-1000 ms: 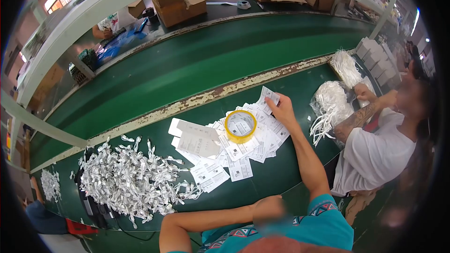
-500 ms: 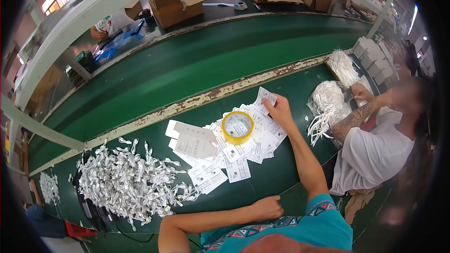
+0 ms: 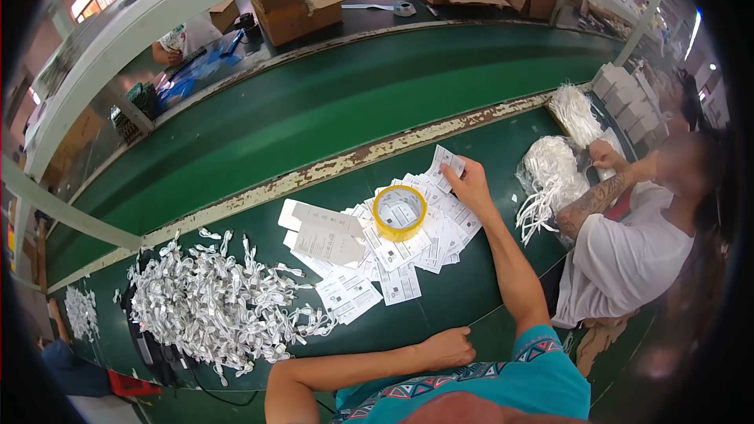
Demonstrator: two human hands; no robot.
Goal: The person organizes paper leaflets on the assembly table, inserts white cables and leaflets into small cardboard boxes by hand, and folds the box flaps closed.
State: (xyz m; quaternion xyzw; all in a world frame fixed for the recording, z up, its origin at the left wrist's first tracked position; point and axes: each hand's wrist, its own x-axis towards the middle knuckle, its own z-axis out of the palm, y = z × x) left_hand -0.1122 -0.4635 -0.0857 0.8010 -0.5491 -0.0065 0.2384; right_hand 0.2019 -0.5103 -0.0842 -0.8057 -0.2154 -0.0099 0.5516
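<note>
My right hand (image 3: 469, 186) pinches a printed paper leaflet (image 3: 444, 163) between thumb and fingers, at the far right edge of a loose pile of white leaflets (image 3: 400, 284). On that pile lies a yellow-rimmed roll of tape (image 3: 422, 212), with leaflets showing through its centre. Left of the roll is an unfolded white carton (image 3: 322, 235) with printed text. My left hand (image 3: 446, 349) rests curled into a fist close to my body, by the near edge of the green table. Nothing shows in it, and it is apart from the leaflets.
A large heap of bundled white cables (image 3: 212, 306) covers the table at the left. Bags of white cords (image 3: 551, 169) lie to the right, beside a co-worker (image 3: 628, 259). Beyond a worn ledge (image 3: 314, 169) runs a green belt (image 3: 330, 102). Cardboard boxes (image 3: 294, 12) stand behind it.
</note>
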